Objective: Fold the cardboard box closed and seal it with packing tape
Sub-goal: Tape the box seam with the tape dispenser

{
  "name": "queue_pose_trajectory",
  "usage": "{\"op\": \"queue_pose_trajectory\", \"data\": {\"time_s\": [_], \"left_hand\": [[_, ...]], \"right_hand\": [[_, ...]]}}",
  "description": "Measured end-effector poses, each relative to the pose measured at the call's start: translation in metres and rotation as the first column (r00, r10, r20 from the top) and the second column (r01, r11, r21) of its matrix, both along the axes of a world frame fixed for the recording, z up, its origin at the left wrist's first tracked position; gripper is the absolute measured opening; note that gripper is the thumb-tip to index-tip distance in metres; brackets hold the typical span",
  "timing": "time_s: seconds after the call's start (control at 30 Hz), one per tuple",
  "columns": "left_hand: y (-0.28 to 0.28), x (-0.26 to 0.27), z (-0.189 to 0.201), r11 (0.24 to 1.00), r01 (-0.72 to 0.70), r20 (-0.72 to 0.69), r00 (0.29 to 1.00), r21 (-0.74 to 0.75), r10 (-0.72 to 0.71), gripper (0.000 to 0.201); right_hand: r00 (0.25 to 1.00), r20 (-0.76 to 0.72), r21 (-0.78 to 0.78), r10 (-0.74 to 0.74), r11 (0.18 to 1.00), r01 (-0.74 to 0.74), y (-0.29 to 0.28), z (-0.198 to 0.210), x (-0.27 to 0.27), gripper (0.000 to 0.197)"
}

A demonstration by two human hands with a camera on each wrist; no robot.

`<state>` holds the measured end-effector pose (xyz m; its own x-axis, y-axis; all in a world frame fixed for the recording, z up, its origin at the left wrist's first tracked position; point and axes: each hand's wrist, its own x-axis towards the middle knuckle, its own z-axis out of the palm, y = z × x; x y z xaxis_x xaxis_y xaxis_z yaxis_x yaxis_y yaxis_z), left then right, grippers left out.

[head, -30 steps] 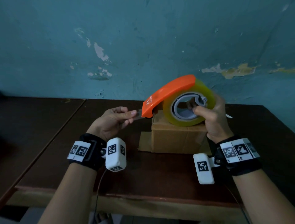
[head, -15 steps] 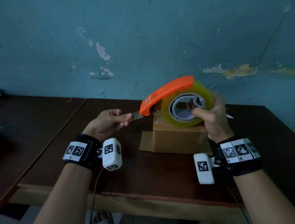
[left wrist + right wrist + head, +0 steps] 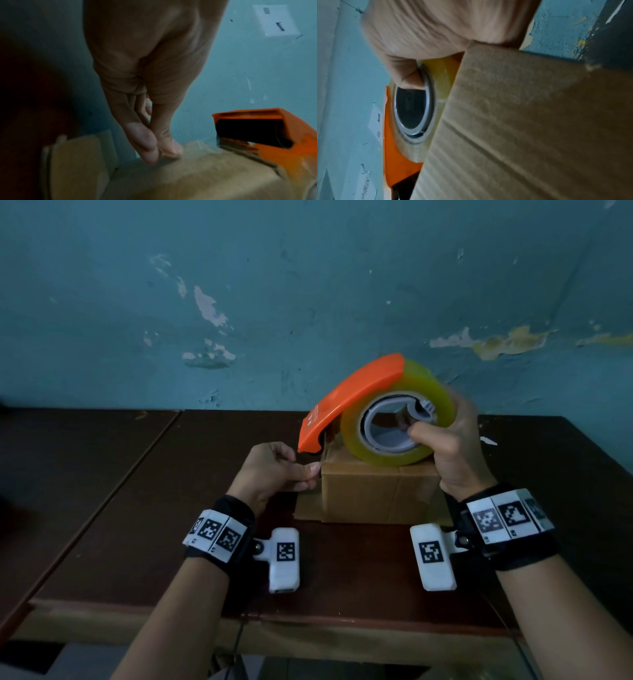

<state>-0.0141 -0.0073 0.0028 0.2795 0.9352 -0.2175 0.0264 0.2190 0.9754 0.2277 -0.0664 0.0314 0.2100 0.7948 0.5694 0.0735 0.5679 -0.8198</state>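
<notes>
A small cardboard box (image 3: pixel 376 494) stands on the dark table, its top flaps folded down. My right hand (image 3: pixel 423 436) grips an orange tape dispenser (image 3: pixel 346 402) with a yellowish tape roll (image 3: pixel 404 453), thumb hooked in the grey core, and holds it on the box top. In the right wrist view the thumb (image 3: pixel 410 81) sits in the core beside the box (image 3: pixel 522 121). My left hand (image 3: pixel 310 472) pinches the clear tape end at the box's upper left edge. In the left wrist view its thumb and forefinger (image 3: pixel 163 151) meet on the box (image 3: pixel 205 178), with the dispenser mouth (image 3: pixel 257 132) just to their right.
A loose cardboard flap (image 3: pixel 306 506) lies flat on the brown table (image 3: pixel 342 570) left of the box. A teal wall stands close behind. A second table (image 3: pixel 68 474) adjoins on the left. A small white scrap (image 3: pixel 488 441) lies at the right.
My left hand has brought the pinched tape end right and down, from the air left of the dispenser to the box's left top edge. The dispenser has tipped down toward the box.
</notes>
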Motion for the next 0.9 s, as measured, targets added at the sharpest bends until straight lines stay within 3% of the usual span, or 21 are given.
{"op": "queue_pose_trajectory", "data": {"time_s": [0.63, 0.73, 0.9], "left_hand": [[0.0010, 0.0001, -0.0024, 0.997, 0.048, -0.010, 0.999, -0.060, -0.048, 0.033], [0.0029, -0.0009, -0.0051, 0.994, 0.094, -0.048, 0.994, -0.054, -0.097, 0.034], [0.0044, 0.0022, -0.0083, 0.995, 0.103, -0.133, 0.986, -0.010, -0.103, 0.021]], "right_hand": [[0.998, 0.060, 0.024, 0.010, 1.000, -0.011, -0.0032, 0.0042, -0.0051, 0.023], [0.999, 0.044, 0.012, 0.008, 1.000, -0.009, -0.0028, 0.0037, -0.0052, 0.023], [1.000, 0.021, 0.010, 0.006, 1.000, -0.006, -0.0032, 0.0029, -0.0058, 0.028]]}}
